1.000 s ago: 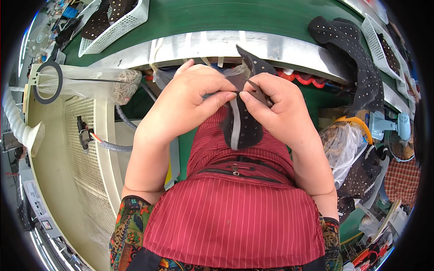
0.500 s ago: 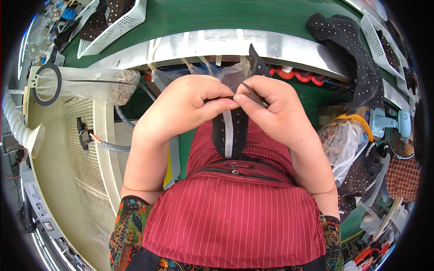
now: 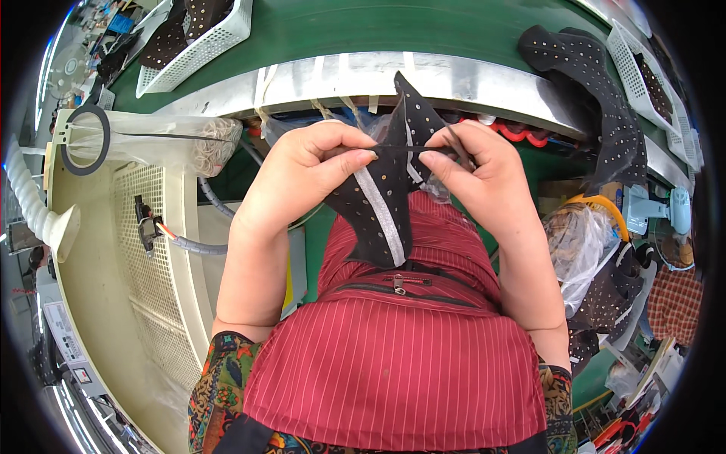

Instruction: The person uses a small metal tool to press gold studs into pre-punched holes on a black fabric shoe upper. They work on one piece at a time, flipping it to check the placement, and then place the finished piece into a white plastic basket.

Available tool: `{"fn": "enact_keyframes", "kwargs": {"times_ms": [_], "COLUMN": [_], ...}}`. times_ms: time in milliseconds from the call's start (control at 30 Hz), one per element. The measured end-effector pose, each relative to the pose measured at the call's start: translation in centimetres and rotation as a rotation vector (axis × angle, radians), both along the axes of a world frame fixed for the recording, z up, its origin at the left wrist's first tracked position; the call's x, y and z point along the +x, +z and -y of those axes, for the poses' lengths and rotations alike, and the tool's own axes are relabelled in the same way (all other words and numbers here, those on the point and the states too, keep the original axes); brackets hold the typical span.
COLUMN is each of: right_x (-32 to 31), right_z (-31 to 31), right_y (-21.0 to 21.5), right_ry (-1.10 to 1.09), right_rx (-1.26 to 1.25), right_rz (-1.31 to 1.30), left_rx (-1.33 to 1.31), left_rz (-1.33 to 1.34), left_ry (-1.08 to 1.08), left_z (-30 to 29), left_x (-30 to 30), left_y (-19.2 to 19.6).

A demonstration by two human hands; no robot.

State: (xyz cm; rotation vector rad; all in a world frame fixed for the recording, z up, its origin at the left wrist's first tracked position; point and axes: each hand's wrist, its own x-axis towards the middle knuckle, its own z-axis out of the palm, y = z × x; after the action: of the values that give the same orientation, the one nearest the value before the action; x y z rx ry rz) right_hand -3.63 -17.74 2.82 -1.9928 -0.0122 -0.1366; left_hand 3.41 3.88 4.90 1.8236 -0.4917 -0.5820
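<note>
We pinch the black perforated shoe-upper piece [image 3: 382,204] between both hands, just in front of the conveyor's metal rim [image 3: 340,76]. Our left hand [image 3: 302,170] closes thumb and fingers on its left edge; our right hand [image 3: 476,170] grips its top edge. Its pale strip [image 3: 382,216] hangs down toward our red striped apron [image 3: 393,363].

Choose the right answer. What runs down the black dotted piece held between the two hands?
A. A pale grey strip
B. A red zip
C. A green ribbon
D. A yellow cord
A: a pale grey strip runs down the black dotted piece pinched by the left hand and right hand.
</note>
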Motion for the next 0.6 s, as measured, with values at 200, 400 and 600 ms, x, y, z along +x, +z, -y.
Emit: {"fn": "enact_keyframes", "kwargs": {"times_ms": [200, 400, 600], "right_x": [0.1, 0.1, -0.4], "right_z": [-0.3, -0.6, -1.4], "right_y": [0.4, 0.2, 0.3], "right_ry": [-0.056, -0.068, 0.043], "right_rx": [0.116, 0.122, 0.298], "right_rz": [0.076, 0.083, 0.016], "left_rx": [-0.02, -0.017, -0.119], "left_rz": [-0.084, -0.241, -0.253], "left_ry": [0.033, -0.027, 0.022], "left_z": [-0.7, -1.1, -0.6], "left_x": [-0.3, -0.7, -1.1], "left_y": [-1.0, -0.5, -1.2]}}
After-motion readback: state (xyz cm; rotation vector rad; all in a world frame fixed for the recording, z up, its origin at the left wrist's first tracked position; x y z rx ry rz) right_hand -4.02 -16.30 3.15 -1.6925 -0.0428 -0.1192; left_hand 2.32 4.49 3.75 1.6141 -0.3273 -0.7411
